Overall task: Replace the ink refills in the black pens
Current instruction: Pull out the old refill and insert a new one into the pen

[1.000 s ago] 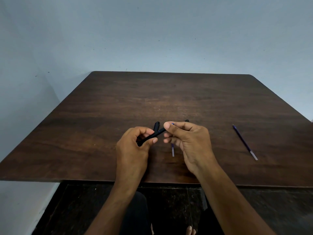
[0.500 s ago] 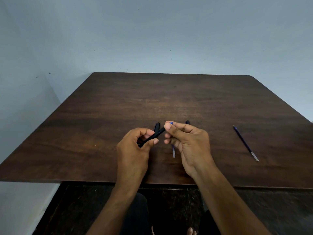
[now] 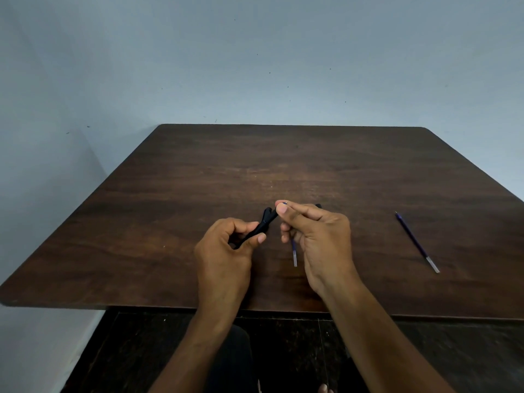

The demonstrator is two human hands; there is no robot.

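Floor (image 3: 283, 350): dark and speckled, showing below the near edge of the bench, under both forearms.
Bench (image 3: 170, 222): a dark wood-grain top, carrying everything in reach of the fingers.
Left hand (image 3: 224, 251): curling over the near end of a black pen, thumb and fingers (image 3: 259, 239) pinching its barrel.
Black pen (image 3: 262, 224): slanting up and away from the left fingers toward the right thumb, raised off the bench.
Right hand (image 3: 317, 239): thumb and forefinger pressing together at the pen's far tip, with a speck of blue peeking out between them; the other fingers are folding inward.
Ink refill (image 3: 294, 253): a thin blue stick with a clear end, pointing out from under the right fingers toward the near edge; whether it is being held or lying on the bench, I cannot tell.
Second black pen (image 3: 266, 212): poking out just beyond the left fingers, behind the held pen.
Spare refill (image 3: 416, 242): lying on the bench well to the right of the right hand, clear end nearest.
Wall (image 3: 255, 66): pale blue-grey, standing beyond the far edge.
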